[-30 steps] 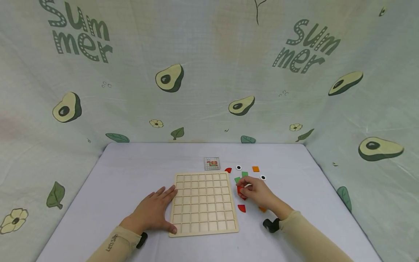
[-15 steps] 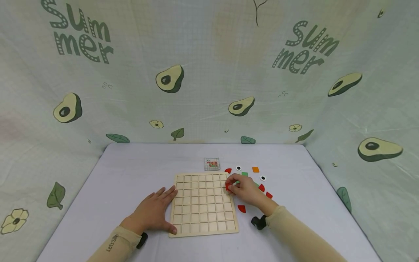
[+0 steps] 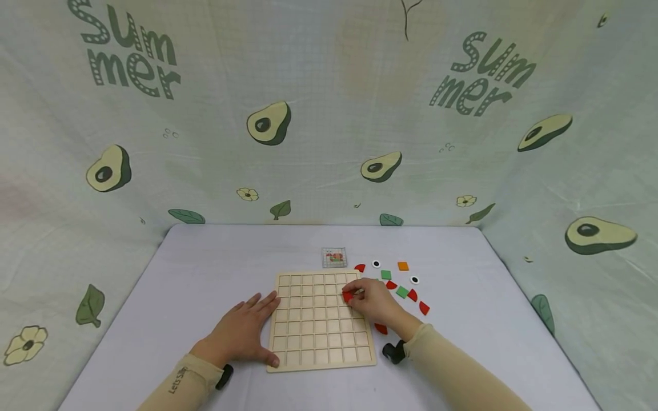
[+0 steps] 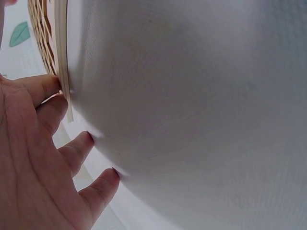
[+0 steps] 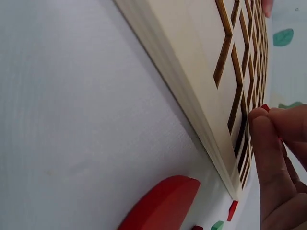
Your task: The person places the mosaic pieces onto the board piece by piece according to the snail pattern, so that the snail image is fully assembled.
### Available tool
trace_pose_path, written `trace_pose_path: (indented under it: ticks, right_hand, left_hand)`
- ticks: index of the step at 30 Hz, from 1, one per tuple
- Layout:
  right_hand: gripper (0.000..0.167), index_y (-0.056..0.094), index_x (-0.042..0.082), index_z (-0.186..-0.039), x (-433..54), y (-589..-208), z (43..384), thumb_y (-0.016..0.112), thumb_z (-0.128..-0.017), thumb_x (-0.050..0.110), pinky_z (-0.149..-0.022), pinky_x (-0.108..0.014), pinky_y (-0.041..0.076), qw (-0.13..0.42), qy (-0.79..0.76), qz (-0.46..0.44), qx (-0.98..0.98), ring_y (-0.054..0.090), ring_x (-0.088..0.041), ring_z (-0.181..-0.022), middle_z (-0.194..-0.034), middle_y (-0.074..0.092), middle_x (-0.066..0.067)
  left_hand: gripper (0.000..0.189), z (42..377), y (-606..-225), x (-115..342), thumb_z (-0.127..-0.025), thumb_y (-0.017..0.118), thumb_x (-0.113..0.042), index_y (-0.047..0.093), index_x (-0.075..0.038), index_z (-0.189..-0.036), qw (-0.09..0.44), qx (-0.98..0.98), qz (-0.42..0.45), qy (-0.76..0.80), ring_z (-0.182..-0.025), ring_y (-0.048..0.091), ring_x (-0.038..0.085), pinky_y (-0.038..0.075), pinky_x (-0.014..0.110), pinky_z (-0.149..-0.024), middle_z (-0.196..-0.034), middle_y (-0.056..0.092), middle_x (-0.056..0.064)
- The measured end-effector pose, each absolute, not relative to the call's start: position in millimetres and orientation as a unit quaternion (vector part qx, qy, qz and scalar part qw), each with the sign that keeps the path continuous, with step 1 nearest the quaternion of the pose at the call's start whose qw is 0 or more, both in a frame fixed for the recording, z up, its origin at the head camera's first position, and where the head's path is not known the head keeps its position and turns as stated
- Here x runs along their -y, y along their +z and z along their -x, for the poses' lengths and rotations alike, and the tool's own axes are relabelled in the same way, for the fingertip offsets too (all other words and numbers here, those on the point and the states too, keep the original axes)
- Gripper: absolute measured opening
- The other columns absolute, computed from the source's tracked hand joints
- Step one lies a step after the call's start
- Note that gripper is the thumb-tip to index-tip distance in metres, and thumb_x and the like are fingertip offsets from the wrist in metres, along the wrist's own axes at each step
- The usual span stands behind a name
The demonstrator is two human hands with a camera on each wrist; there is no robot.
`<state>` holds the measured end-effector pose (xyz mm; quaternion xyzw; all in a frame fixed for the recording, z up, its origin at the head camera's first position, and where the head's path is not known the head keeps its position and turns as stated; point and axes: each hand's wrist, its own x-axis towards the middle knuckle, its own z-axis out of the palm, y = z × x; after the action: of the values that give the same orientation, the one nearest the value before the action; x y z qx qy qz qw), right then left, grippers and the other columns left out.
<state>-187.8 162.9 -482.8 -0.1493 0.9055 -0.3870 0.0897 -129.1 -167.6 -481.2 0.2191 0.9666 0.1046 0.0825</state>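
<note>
A wooden grid board [image 3: 321,326] with square cells lies on the white table. My left hand [image 3: 239,333] rests spread along its left edge; in the left wrist view the fingertips [image 4: 53,85] touch the board's side. Over the board's upper right cells, my right hand [image 3: 376,302] pinches a small red piece [image 3: 347,297] between thumb and fingers. In the right wrist view only a red corner [image 5: 265,107] of that piece shows past the fingertips, close over the cells. The rest of it is hidden by the fingers.
Right of the board lie several red quarter-round pieces [image 3: 424,308], green squares [image 3: 386,274], an orange square [image 3: 403,266] and white discs with black dots [image 3: 414,279]. A small picture card [image 3: 334,257] lies behind the board. A printed cloth [image 3: 329,114] hangs at the back.
My right hand has picked up a red piece from the loose pieces and carried it left over the board's upper right cells. The left hand has stayed on the board's left edge.
</note>
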Motion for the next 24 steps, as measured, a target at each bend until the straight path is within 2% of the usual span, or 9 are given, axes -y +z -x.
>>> trace_pose_path:
  ticks: [6,12,24]
  right_hand:
    - [0.023,0.075,0.012,-0.111,-158.5,-482.4,186.0,0.075,-0.088,0.008,-0.069,-0.025,0.054,0.063,-0.334,0.177,-0.924,0.060,-0.009,-0.081,-0.104,0.065,0.001]
    - [0.020,0.076,0.013,-0.108,-156.8,-486.0,184.3,0.076,-0.088,0.014,-0.062,-0.025,0.047,0.031,-0.270,0.202,-0.941,0.051,-0.010,-0.074,-0.088,0.058,0.007]
    - [0.017,0.075,0.014,-0.106,-156.5,-487.4,182.9,0.076,-0.089,0.015,-0.065,-0.024,0.048,0.026,-0.273,0.203,-0.940,0.052,-0.008,-0.077,-0.090,0.057,0.007]
  left_hand:
    - [0.132,129.6,-480.2,167.3,-0.049,0.075,-0.085,0.041,-0.010,-0.153,0.085,-0.968,-0.215,0.099,-0.144,0.029,0.038,0.031,0.062,-0.110,-0.161,0.032,0.003]
    - [0.131,129.2,-478.2,166.6,-0.050,0.077,-0.082,0.041,-0.009,-0.153,0.086,-0.967,-0.216,0.105,-0.144,0.029,0.039,0.030,0.063,-0.110,-0.160,0.032,0.004]
    - [0.132,130.2,-482.1,167.3,-0.048,0.075,-0.084,0.041,-0.011,-0.153,0.086,-0.968,-0.214,0.098,-0.145,0.028,0.038,0.030,0.062,-0.111,-0.161,0.031,0.002]
